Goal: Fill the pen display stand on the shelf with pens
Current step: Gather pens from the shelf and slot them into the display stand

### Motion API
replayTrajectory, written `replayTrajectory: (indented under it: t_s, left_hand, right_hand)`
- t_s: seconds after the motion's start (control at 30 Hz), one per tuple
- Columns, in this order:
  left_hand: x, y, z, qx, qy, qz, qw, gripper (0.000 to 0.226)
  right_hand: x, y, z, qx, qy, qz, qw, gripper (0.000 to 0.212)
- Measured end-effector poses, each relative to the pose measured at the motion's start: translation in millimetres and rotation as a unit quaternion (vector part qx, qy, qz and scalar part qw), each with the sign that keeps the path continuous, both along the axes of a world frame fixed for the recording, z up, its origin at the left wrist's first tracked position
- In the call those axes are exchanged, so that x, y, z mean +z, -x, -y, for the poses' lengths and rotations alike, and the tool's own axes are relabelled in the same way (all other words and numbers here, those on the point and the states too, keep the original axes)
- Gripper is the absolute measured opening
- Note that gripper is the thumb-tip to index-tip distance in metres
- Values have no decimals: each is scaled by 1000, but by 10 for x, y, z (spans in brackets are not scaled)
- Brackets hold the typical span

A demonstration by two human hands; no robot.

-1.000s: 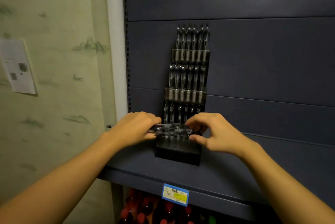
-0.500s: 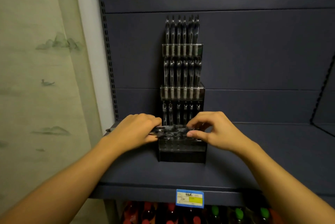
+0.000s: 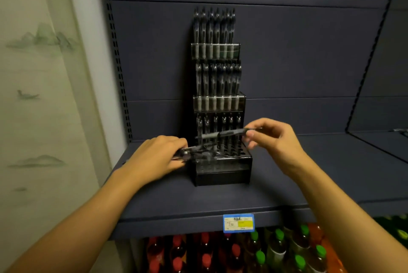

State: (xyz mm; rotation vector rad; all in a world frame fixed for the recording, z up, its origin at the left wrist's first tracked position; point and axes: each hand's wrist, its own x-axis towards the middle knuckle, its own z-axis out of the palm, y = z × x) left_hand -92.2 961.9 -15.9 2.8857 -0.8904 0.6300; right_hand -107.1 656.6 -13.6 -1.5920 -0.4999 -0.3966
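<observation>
Black and tiered, the plastic pen display stand [image 3: 220, 162] is set on the dark blue metal shelf [image 3: 287, 184], against its back panel. Its two upper tiers are filled with dark pens; empty holes are seen in the front right of the lowest tier. A bundle of dark pens [image 3: 194, 154] is gripped by the left hand [image 3: 157, 157] beside the stand's lowest tier. A single dark pen [image 3: 223, 134] is pinched, nearly level, by the right hand [image 3: 273, 138] above that tier.
</observation>
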Motion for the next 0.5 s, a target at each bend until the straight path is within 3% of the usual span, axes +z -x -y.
replayTrajectory:
  t_s: [0.13, 0.23, 0.37, 0.5]
  left_hand:
    - [-40, 23, -52, 9, 34, 8, 999, 20]
    - [-67, 45, -70, 13, 45, 6, 999, 21]
    - [-83, 79, -35, 19, 50, 7, 999, 21]
    - [-74, 103, 11, 21, 43, -5, 999, 26]
  right_hand:
    - [234, -57, -66, 8, -121, -18, 992, 7]
    - [398, -125, -106, -6, -147, -17, 989, 7]
    - [533, -247, -180, -69, -76, -12, 995, 10]
    - [569, -371, -331, -139, 55, -15, 989, 19]
